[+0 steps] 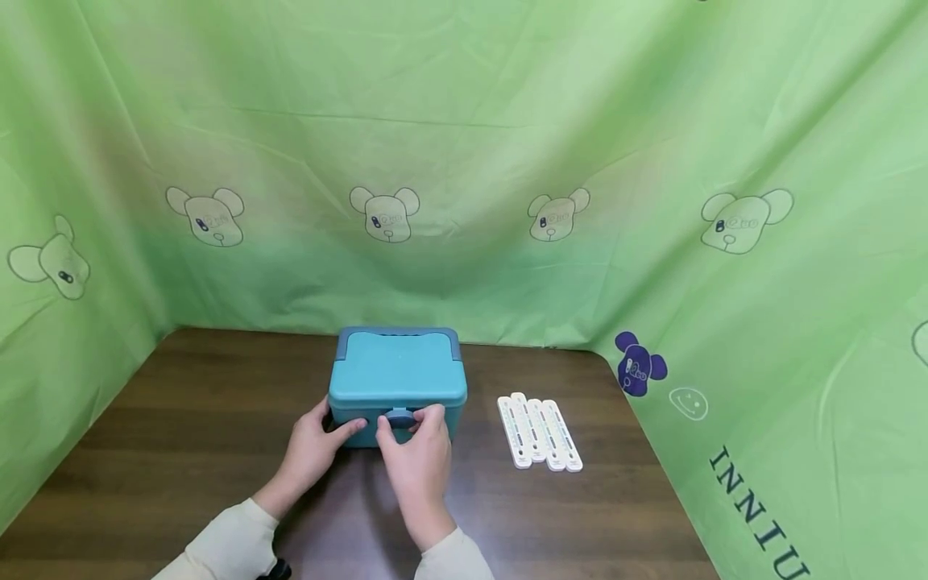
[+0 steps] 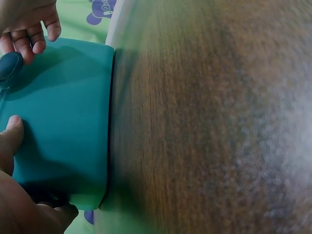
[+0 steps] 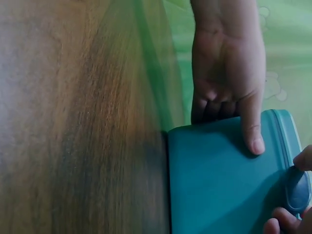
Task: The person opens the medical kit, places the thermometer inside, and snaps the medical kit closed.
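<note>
A teal lidded box (image 1: 399, 366) with a blue-grey handle folded round its lid stands on the table. My left hand (image 1: 308, 447) grips its left front corner, thumb on the front face and the other fingers along the left side. At the middle of the front, my right hand (image 1: 420, 459) pinches the dark blue latch (image 1: 399, 418) between thumb and fingers. The right wrist view shows the latch (image 3: 297, 190) at the edge of the picture, with fingertips on both sides of it. The lid (image 1: 397, 395) is down on the box. What lies inside is hidden.
Several white strips with printed scales (image 1: 540, 432) lie side by side on the brown wooden table (image 1: 217, 403), right of the box. A green curtain (image 1: 464, 161) with bear prints hangs behind the table and along both sides.
</note>
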Tool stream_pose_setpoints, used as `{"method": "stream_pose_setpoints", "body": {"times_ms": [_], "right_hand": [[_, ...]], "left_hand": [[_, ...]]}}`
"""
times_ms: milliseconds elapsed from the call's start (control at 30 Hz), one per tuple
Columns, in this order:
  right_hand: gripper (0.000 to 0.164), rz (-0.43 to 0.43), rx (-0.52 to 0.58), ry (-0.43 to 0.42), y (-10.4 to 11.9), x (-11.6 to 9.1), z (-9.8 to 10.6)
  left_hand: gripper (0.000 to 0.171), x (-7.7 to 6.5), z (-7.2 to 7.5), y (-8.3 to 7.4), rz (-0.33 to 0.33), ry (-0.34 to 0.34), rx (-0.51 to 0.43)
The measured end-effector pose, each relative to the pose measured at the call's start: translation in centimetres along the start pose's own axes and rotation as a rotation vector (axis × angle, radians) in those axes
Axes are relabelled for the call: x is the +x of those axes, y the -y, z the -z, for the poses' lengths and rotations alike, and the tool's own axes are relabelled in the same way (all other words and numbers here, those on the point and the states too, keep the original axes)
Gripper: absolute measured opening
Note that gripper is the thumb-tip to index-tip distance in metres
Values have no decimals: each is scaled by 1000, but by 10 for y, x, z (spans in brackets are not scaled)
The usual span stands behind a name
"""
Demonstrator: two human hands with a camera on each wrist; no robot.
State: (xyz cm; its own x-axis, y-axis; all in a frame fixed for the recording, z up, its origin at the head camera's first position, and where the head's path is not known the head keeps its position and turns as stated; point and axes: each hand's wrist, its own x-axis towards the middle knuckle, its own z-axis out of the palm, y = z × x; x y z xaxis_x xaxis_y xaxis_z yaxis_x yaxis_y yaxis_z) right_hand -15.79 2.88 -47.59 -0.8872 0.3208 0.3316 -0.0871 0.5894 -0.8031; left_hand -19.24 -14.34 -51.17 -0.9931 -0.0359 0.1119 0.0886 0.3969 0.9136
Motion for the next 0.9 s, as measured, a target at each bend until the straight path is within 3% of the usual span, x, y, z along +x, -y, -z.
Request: {"method": "stream_pose_setpoints", "body": {"times_ms": [167, 300, 533, 900], "right_hand": [[34, 68, 84, 36, -8, -1, 9], [27, 127, 75, 54, -16, 2, 14], [26, 147, 33, 85, -25, 5, 21], [26, 142, 78, 114, -36, 4, 19]], "left_hand": [[85, -3, 0, -1, 3, -5, -12], [85, -2, 1, -2, 9, -3, -9], [85, -1, 1, -3, 5, 2, 0], [79, 0, 3, -5, 18, 11, 12]]}}
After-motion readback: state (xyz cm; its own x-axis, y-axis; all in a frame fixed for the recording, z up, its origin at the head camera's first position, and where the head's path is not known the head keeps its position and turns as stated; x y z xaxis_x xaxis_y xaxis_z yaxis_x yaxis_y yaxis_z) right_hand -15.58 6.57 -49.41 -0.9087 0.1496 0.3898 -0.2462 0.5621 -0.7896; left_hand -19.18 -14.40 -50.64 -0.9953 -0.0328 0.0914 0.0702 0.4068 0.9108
